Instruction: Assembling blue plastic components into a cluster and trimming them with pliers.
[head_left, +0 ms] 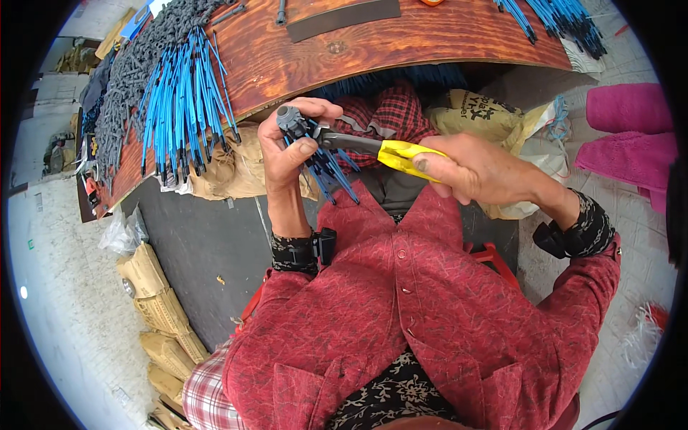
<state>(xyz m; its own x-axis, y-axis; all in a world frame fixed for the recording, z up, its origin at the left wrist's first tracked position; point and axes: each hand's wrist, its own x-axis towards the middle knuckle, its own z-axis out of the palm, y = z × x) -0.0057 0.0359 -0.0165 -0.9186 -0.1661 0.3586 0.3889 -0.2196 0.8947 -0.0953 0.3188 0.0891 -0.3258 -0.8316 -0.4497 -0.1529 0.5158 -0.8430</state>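
My left hand (281, 154) is closed around a dark grey knobbed hub (289, 117), held up between thumb and fingers. Thin blue rods (331, 175) with dark ends fan downward from it, above my lap. In my right hand (491, 168) are yellow-handled pliers (405, 155), gripped by the handles. Their metal jaws reach left to the side of the hub by my left thumb. What exactly the jaws touch is too small to tell.
A reddish wooden table (337, 50) stands in front, bearing a pile of grey hub parts (122, 125), a bundle of blue rods (185, 107) and a dark flat strip (344, 19). Sacks (476, 111) sit under it. Pink cloths (627, 158) lie right; folded cardboard (161, 304) lies left.
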